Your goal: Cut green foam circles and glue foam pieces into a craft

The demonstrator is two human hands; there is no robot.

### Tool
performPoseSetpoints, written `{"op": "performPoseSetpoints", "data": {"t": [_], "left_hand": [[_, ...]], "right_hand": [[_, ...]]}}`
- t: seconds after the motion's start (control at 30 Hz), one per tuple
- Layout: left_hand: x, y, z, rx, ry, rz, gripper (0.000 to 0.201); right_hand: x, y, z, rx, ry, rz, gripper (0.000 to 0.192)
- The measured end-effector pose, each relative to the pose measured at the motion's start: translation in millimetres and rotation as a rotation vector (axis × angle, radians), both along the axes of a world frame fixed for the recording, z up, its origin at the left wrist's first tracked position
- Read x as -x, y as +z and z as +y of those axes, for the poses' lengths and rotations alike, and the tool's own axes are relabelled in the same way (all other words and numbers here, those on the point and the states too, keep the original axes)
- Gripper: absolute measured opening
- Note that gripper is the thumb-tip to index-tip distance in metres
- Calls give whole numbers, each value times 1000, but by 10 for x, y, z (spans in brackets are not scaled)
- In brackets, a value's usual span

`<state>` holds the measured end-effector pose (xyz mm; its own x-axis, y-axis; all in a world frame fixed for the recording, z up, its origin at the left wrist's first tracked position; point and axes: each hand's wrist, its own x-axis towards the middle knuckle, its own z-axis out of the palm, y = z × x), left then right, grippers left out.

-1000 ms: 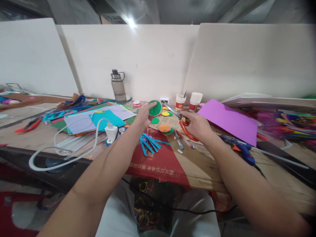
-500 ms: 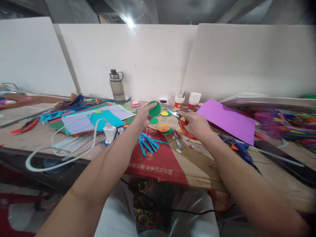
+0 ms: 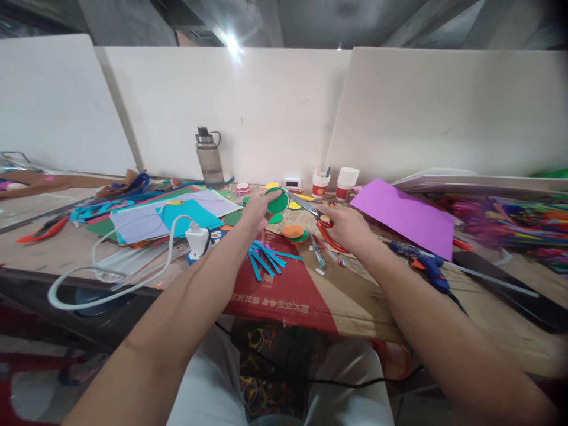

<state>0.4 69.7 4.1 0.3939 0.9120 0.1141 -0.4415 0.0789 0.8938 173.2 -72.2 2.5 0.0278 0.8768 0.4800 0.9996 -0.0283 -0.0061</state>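
My left hand (image 3: 257, 211) pinches a green paper disc (image 3: 278, 203) held upright over the middle of the table. Red-handled scissors (image 3: 316, 216) sit in my right hand (image 3: 348, 228), their blades reaching left to the disc's right edge. Below the disc lie more cut circles: orange (image 3: 293, 231), yellow (image 3: 294, 205) and green (image 3: 276, 218). A bunch of blue paper strips (image 3: 266, 258) lies on the red-printed cardboard (image 3: 288, 290) near my left wrist.
Coloured paper sheets (image 3: 168, 216) and a white charger with its cable (image 3: 196, 238) lie at the left. A grey water bottle (image 3: 208, 157) and two paper cups (image 3: 332, 181) stand at the back. A purple sheet (image 3: 403, 216) and a blue glue gun (image 3: 426, 266) lie at the right.
Both hands have dropped slightly with the disc and scissors. The scissor blades have closed in on the disc's edge.
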Motion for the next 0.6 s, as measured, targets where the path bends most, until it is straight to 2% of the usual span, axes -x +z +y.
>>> {"op": "performPoseSetpoints", "data": {"t": [0.27,0.43,0.6], "left_hand": [[2,14,-3,-1,2,-19,16],[13,32,-5,44,-2,0,15],[21,19,27,25,-17,-33,14]], "right_hand": [[51,27,-7,73,-76,-48,50],[69,39,-15,78,-71,-10,47],[26,22,-8,29,-38,58,47]]}}
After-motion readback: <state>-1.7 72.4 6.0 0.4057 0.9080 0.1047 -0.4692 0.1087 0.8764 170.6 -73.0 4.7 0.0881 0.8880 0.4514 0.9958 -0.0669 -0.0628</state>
